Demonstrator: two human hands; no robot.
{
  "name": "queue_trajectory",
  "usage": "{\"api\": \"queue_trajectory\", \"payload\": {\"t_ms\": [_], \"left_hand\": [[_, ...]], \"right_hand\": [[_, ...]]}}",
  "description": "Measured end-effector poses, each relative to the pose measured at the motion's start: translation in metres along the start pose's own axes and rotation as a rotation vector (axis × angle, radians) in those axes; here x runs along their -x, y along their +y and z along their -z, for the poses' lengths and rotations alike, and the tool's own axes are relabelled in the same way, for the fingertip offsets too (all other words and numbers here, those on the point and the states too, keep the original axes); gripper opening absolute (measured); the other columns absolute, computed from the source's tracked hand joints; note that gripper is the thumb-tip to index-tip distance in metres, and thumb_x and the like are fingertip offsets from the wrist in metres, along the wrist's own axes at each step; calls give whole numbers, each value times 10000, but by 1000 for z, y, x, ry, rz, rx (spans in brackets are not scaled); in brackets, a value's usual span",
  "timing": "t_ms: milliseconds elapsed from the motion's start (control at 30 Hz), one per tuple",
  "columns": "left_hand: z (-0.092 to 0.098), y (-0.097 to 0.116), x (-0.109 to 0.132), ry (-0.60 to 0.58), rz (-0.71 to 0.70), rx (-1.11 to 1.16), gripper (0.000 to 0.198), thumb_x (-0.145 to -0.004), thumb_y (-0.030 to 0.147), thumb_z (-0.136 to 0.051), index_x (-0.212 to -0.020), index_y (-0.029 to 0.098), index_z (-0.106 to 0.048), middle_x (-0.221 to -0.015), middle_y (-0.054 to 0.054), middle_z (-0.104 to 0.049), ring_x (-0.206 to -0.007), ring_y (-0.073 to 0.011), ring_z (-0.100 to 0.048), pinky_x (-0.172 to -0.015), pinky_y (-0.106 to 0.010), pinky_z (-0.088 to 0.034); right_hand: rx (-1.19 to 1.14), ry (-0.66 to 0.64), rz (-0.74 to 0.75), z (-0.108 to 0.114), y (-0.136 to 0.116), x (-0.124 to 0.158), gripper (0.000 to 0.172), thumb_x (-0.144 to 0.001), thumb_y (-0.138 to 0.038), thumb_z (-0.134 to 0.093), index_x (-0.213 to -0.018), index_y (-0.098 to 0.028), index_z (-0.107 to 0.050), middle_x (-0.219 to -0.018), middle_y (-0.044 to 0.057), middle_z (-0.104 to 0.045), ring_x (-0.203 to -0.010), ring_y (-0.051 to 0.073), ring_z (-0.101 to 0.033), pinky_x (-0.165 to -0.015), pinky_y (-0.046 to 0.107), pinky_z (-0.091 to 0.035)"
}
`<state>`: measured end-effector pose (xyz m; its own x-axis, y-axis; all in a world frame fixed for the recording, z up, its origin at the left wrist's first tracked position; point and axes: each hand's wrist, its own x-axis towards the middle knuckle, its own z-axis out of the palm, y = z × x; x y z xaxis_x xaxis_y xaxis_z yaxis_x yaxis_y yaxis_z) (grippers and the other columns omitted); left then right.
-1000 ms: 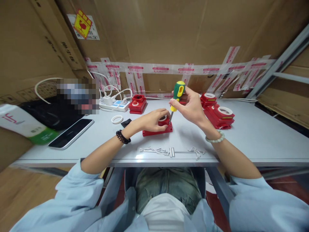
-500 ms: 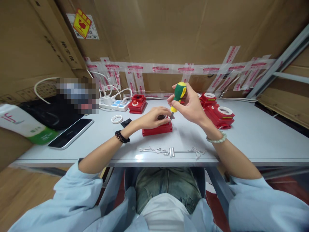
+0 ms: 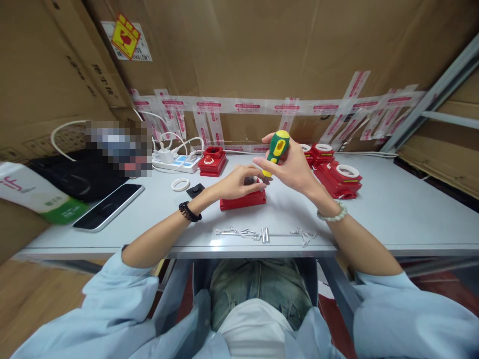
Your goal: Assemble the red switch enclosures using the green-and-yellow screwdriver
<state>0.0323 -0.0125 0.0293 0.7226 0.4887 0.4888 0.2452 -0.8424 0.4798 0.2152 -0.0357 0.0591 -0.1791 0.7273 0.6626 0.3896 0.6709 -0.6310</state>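
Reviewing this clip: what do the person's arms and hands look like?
Light blue sleeves end near the elbows. The ungloved left hand has a black, chunky bracelet at the wrist; the right hand, also ungloved, has a pale green beaded bracelet.

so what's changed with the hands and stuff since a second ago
The thumb of the left hand has moved up from the front of the red box toward the screwdriver. The right hand keeps hold of the screwdriver; its handle leans slightly more right, the shaft now mostly hidden. The red box, loose white ring and phone stayed put.
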Motion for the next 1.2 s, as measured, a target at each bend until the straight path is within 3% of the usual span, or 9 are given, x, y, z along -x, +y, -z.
{"api": "queue_trajectory", "payload": {"t_ms": [233, 400, 467, 600, 700, 767, 900, 1000, 1200], "left_hand": [[-10, -2, -3, 168, 102, 118, 229, -797, 344, -742, -716, 146, -660, -756, -37, -728, -727, -154, -655, -727, -283, -521], [-4, 2, -1, 83, 107, 161, 225, -862, 364, -655, -923, 152, -699, -972, -75, -746, -910, -183, -675, -803, -301, -534], [-3, 3, -2, 72, 139, 194, 220, -872, 360, -636, -903, 154, -709, -931, -68, -755, -887, -180, -687, -802, -303, -536], [-10, 3, -5, 209, 212, 226, 240, -770, 374, -730, -759, 143, -666, -769, -47, -719, -757, -165, -665, -689, -275, -534], [-14, 1, -6, 271, 222, 246, 292, -720, 395, -765, -736, 143, -620, -757, -36, -680, -741, -156, -634, -671, -274, -532], [-13, 1, -5, 225, 197, 242, 269, -764, 392, -723, -803, 140, -634, -814, -44, -683, -775, -158, -632, -701, -282, -530], [-3, 3, -2, 4, 129, 70, 231, -820, 319, -639, -973, 149, -671, -985, -71, -702, -840, -174, -631, -783, -324, -514], [3, 4, -1, -120, 80, -137, 183, -785, 241, -624, -932, 159, -696, -958, -70, -683, -861, -199, -614, -829, -361, -494], [2, 1, -2, -167, 38, -203, 116, -817, 232, -577, -846, 156, -658, -872, -55, -638, -748, -165, -568, -724, -309, -462]], "right_hand": [[65, 40, 35, 0, 0, 0, 492, -670, -586, -790, -911, -255, -517, -757, -13, -589, -693, 179, -589, -648, 354, -551], [-9, 22, 55, -1, 0, 0, 458, -696, -520, -792, -927, -252, -502, -796, -6, -617, -704, 174, -607, -657, 348, -563], [-34, 8, 48, -1, -1, 0, 441, -717, -493, -780, -965, -250, -508, -842, 2, -637, -736, 173, -623, -664, 340, -569], [10, 18, 48, -1, -4, 1, 399, -733, -476, -767, -962, -248, -534, -826, 6, -651, -748, 189, -639, -675, 358, -572], [34, 4, 44, 0, -6, 1, 363, -732, -475, -771, -908, -240, -557, -800, 11, -669, -739, 200, -650, -690, 376, -574], [15, -4, 42, 0, -7, 1, 360, -737, -474, -769, -921, -233, -574, -819, 20, -688, -751, 207, -663, -697, 381, -575], [2, 15, 40, 0, -6, 0, 387, -740, -488, -763, -957, -224, -582, -836, 29, -702, -757, 214, -676, -689, 385, -575], [11, 25, 29, -1, -4, -1, 402, -731, -500, -765, -949, -220, -578, -837, 32, -703, -758, 214, -677, -694, 392, -581], [-1, 25, 29, -1, -4, -1, 404, -732, -506, -763, -953, -224, -575, -841, 29, -698, -759, 208, -670, -681, 381, -584]]}}
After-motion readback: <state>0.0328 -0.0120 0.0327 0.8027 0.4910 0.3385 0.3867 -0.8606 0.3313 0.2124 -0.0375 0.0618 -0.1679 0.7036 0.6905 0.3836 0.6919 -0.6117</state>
